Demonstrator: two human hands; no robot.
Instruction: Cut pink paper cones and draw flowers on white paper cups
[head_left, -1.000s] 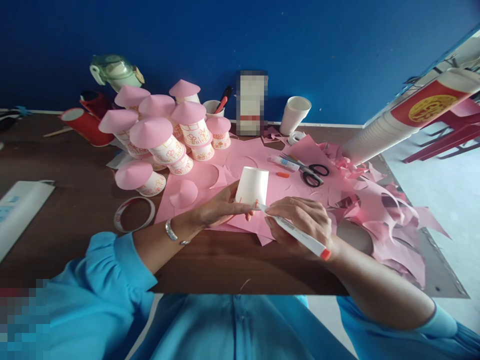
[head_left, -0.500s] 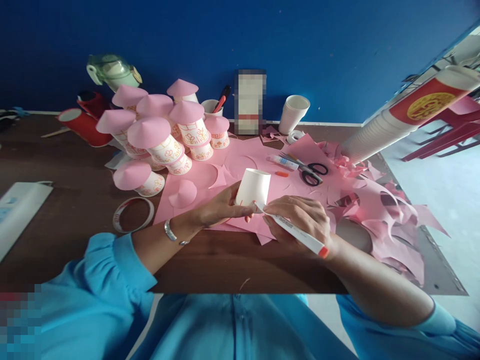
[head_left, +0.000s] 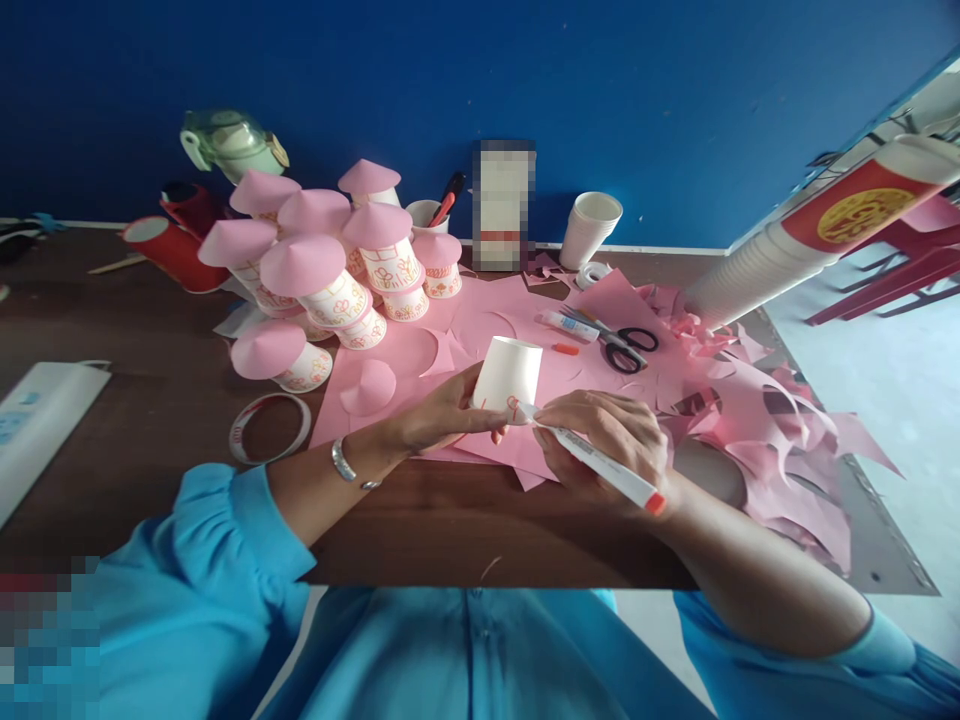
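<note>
In my left hand (head_left: 442, 412) I grip a white paper cup (head_left: 508, 372), held upside down over pink paper, fingers closed round its lower left side. Small orange-red pen marks show near the cup's lower edge. My right hand (head_left: 607, 435) is closed round a white marker pen (head_left: 607, 468) with an orange-red end, its tip at the cup's lower right. An orange pen cap (head_left: 566, 349) lies on the pink paper (head_left: 480, 312) behind the cup. Further left stand several decorated cups (head_left: 330, 298) with pink paper cone roofs (head_left: 304, 265).
Black-handled scissors (head_left: 630, 348) and a glue stick (head_left: 571, 325) lie behind my right hand. Pink paper scraps (head_left: 757, 430) cover the right side. A tape roll (head_left: 270, 428) is at left, a long stack of paper cups (head_left: 780, 270) at right, and a small cup stack (head_left: 591, 230) by the wall.
A small looped orange-red mark now shows on the cup where the pen tip was. My right hand and the marker have shifted slightly right; my left hand keeps its hold.
</note>
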